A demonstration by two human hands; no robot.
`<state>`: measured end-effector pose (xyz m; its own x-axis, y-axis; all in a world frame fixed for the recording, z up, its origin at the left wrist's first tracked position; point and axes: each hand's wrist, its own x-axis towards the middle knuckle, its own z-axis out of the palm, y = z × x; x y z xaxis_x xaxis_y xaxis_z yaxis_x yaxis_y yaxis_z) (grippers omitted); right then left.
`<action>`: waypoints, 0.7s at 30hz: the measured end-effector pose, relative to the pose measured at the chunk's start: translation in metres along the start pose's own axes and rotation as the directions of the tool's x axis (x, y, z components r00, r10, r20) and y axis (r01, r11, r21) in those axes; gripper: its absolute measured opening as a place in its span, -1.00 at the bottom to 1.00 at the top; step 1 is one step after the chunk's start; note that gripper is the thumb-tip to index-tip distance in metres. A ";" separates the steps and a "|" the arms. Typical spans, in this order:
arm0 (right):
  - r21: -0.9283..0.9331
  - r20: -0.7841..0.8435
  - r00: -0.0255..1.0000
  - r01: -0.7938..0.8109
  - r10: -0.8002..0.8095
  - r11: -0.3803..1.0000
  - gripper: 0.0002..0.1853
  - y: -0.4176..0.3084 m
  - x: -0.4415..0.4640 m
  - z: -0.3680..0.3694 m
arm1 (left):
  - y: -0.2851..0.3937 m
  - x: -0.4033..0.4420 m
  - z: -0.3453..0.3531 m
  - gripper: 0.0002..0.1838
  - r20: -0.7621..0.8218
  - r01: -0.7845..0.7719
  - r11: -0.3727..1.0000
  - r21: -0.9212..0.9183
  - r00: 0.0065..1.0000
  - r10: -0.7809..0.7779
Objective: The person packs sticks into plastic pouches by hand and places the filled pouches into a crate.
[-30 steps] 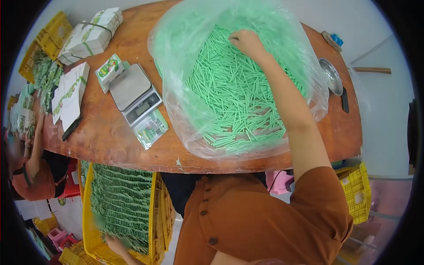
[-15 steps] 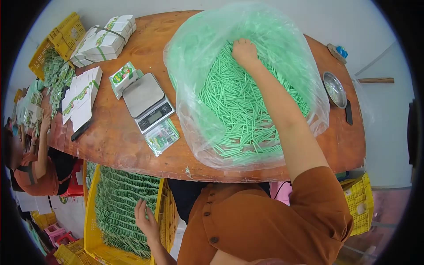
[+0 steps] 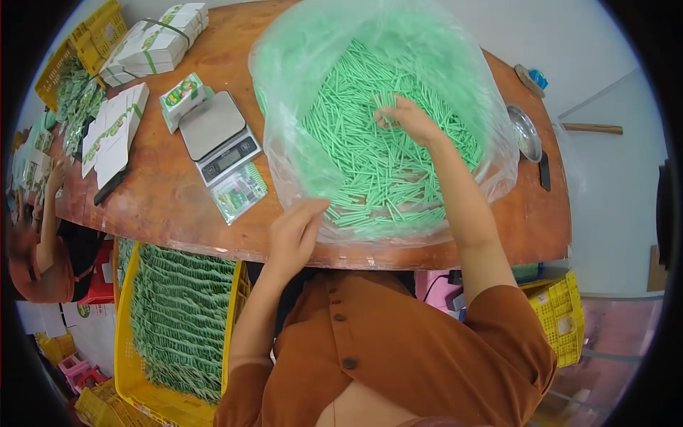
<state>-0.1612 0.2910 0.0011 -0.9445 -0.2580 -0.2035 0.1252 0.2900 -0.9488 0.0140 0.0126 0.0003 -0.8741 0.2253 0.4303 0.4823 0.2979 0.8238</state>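
Thin light-green sticks (image 3: 363, 156) fill a large clear plastic bag (image 3: 281, 107) lying wide open on the table. Over the middle of the pile, my right hand (image 3: 409, 121) has its fingers closed around a small bunch of these sticks, their ends poking out past the fingertips. My left hand (image 3: 295, 235) is at the bag's near left edge with its back turned up; its fingertips point at the plastic, and whether they grip it is not clear. Left of the bag sits a digital scale (image 3: 213, 127), with a flat printed packet (image 3: 240, 193) by its display.
White printed cartons (image 3: 114, 132) and a strapped carton stack (image 3: 156, 43) lie at left. A yellow crate (image 3: 126, 334) below the table edge holds rows of green packets (image 3: 181, 320). A metal bowl (image 3: 524, 134) stands at right. Another person (image 3: 43, 256) works at far left.
My right hand has come nearer from deep in the bag, now with sticks showing in it. My left hand has risen from over the yellow crate to the bag's edge. The view has shifted slightly.
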 end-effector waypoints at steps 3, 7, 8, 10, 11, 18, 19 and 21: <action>-0.281 -0.064 0.996 0.040 -0.061 0.959 -0.69 0.035 -0.011 -0.006 | -0.015 0.037 0.034 -0.82 0.004 0.136 0.971 -0.198 0.990 -0.138; 0.130 -0.222 0.930 0.327 -0.294 0.936 -0.76 0.002 -0.042 0.005 | -0.031 0.075 0.084 -0.66 -0.241 0.149 0.811 -0.566 0.911 -0.336; 0.348 -0.312 0.895 0.420 -0.319 0.838 -0.74 -0.005 -0.046 0.022 | -0.037 0.089 0.100 -0.56 -0.114 0.195 0.563 -0.803 0.877 -0.467; 0.154 -0.424 0.850 0.408 -0.313 0.900 -0.75 0.001 -0.055 0.067 | -0.018 0.108 0.123 -0.41 0.140 0.214 0.075 -0.974 0.828 -0.544; -0.129 -0.464 0.745 0.478 -0.479 0.869 -0.76 0.021 -0.051 0.086 | -0.001 0.116 0.125 -0.37 0.219 0.201 -0.093 -0.975 0.819 -0.530; -0.702 0.094 0.811 0.465 -0.577 0.539 -0.87 -0.027 -0.082 0.060 | -0.002 0.088 0.063 -0.24 -0.231 -0.020 0.999 0.025 0.973 0.026; -0.649 0.220 0.807 0.540 -0.548 0.535 -0.88 -0.022 -0.077 0.068 | 0.000 0.087 0.068 -0.23 -0.122 -0.095 0.932 0.351 0.982 0.146; -0.554 0.355 0.762 0.638 -0.541 0.536 -0.86 -0.023 -0.071 0.078 | 0.004 0.073 0.071 -0.24 -0.004 -0.050 0.981 0.190 0.999 0.051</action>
<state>-0.0735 0.2305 0.0188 -0.6801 -0.6806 0.2725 -0.7034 0.5011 -0.5041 -0.0435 0.0956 0.0084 -0.8484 0.2366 0.4735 0.5272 0.4570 0.7164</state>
